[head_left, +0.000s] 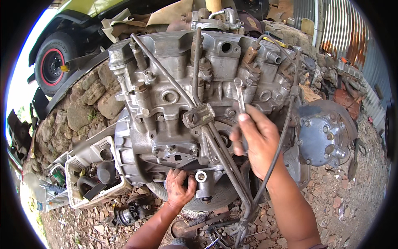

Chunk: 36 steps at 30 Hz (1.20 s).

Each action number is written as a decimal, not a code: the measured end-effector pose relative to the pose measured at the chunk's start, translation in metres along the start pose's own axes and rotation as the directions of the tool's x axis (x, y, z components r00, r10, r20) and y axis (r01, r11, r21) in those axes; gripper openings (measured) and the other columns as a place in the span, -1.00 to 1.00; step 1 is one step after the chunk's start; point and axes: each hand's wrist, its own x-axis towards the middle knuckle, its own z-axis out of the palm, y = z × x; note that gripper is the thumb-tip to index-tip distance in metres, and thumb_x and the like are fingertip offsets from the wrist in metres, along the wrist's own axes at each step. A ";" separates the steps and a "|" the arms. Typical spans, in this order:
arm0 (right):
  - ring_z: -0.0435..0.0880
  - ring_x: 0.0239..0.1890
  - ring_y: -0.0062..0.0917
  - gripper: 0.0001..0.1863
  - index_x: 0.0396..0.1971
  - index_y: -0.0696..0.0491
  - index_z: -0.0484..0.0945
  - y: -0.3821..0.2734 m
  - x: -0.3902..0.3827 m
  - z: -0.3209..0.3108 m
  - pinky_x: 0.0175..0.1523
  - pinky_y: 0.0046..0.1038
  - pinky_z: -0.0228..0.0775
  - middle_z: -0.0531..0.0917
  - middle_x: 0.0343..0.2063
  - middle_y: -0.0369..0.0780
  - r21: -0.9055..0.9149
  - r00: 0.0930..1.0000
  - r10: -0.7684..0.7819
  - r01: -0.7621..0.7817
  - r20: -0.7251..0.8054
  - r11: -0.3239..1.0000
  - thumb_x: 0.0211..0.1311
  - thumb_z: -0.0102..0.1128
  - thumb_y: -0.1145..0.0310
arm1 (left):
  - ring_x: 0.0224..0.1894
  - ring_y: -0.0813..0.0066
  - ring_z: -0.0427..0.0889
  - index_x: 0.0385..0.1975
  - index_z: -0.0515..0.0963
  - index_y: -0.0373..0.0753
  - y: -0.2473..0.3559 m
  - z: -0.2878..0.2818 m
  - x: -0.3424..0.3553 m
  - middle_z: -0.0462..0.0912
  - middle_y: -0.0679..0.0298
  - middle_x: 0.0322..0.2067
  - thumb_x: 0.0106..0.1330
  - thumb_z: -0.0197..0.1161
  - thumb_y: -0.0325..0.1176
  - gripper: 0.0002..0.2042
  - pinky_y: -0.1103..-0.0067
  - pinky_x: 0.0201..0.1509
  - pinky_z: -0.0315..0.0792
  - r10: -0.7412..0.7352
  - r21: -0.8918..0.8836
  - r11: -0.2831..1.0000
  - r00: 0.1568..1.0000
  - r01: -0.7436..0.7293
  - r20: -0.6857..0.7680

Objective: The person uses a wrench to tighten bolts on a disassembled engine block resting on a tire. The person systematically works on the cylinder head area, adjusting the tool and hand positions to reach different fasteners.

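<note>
A large grey metal engine (170, 74) fills the middle of the view. My right hand (260, 139) is closed around a combination wrench (241, 97), its ring end pointing up and away from me in front of the engine's side. Whether the ring sits on a bolt I cannot tell. Low on the engine, my left hand (180, 189) curls its fingers over a grey cast-metal housing (204, 184) with a round opening. Just above that hand lies a flat bolted plate (176, 154). Bent metal pipes (226, 159), joined by a clamp block (199, 116), cross between my hands.
A white plastic crate (76, 199) of parts stands at the left. Behind it rises a stone wall (78, 112), with a vehicle wheel (52, 64) beyond. A round blue-grey cover (323, 139) juts out at the right. Tools and loose parts (137, 211) lie on rubble-strewn ground.
</note>
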 end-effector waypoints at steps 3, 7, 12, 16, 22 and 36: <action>0.31 -0.70 -0.82 -0.68 0.10 0.12 0.39 0.016 -0.015 -0.022 -0.65 -0.73 0.09 0.52 -0.57 -0.33 -0.266 0.916 -0.341 0.282 -0.209 0.922 0.41 0.00 0.39 | -0.37 0.06 0.47 -0.52 0.51 -0.26 0.000 0.005 0.002 0.52 0.12 -0.46 0.08 0.17 -0.43 -0.95 0.29 -0.22 0.34 0.068 -0.006 0.998 0.997 -0.068 -0.022; 0.25 -0.74 -0.89 -0.74 -0.01 0.16 0.50 0.010 -0.021 -0.040 -0.67 -0.75 0.00 0.54 -0.56 -0.34 -0.307 0.913 -0.351 0.281 -0.205 0.909 0.36 0.04 0.42 | -0.38 0.08 0.46 -0.51 0.49 -0.23 0.004 0.009 0.001 0.50 0.15 -0.48 0.11 0.13 -0.45 -0.97 0.30 -0.22 0.32 0.063 0.033 0.998 0.995 -0.060 -0.083; 0.30 -0.73 -0.86 -0.71 0.01 0.18 0.51 0.009 -0.006 -0.027 -0.66 -0.74 0.07 0.59 -0.52 -0.27 -0.241 0.911 -0.324 0.265 -0.253 0.934 0.34 0.05 0.43 | -0.41 0.11 0.45 -0.51 0.50 -0.20 -0.003 0.012 -0.005 0.52 0.20 -0.49 0.09 0.15 -0.46 -0.99 0.32 -0.26 0.31 0.035 -0.077 0.996 0.996 -0.041 -0.079; 0.33 -0.73 -0.85 -0.75 -0.03 0.21 0.51 0.003 0.000 -0.026 -0.68 -0.71 0.09 0.62 -0.50 -0.25 -0.114 0.955 -0.177 0.153 -0.239 0.982 0.37 0.01 0.47 | -0.42 0.12 0.44 -0.51 0.52 -0.18 -0.003 0.013 -0.006 0.52 0.21 -0.50 0.08 0.16 -0.46 -0.98 0.33 -0.28 0.31 0.000 -0.082 0.997 0.997 -0.006 -0.079; 0.22 -0.80 -0.87 -0.76 0.01 0.11 0.44 0.010 0.010 -0.023 -0.76 -0.74 -0.04 0.57 -0.47 -0.27 -0.096 0.966 -0.127 0.107 -0.225 0.990 0.42 -0.03 0.39 | -0.44 0.14 0.42 -0.51 0.54 -0.18 0.006 0.008 0.001 0.51 0.21 -0.50 0.07 0.16 -0.46 -0.97 0.34 -0.29 0.29 0.030 -0.016 0.999 0.997 -0.031 -0.070; 0.27 -0.81 -0.78 -0.78 -0.01 0.09 0.40 0.001 0.010 -0.030 -0.74 -0.67 0.06 0.51 -0.61 -0.27 -0.117 0.985 -0.027 0.007 -0.172 0.993 0.42 -0.07 0.39 | -0.45 0.17 0.42 -0.54 0.53 -0.18 0.006 0.008 0.002 0.50 0.23 -0.53 0.04 0.14 -0.49 -0.95 0.35 -0.30 0.28 0.053 -0.029 0.998 0.995 -0.055 -0.082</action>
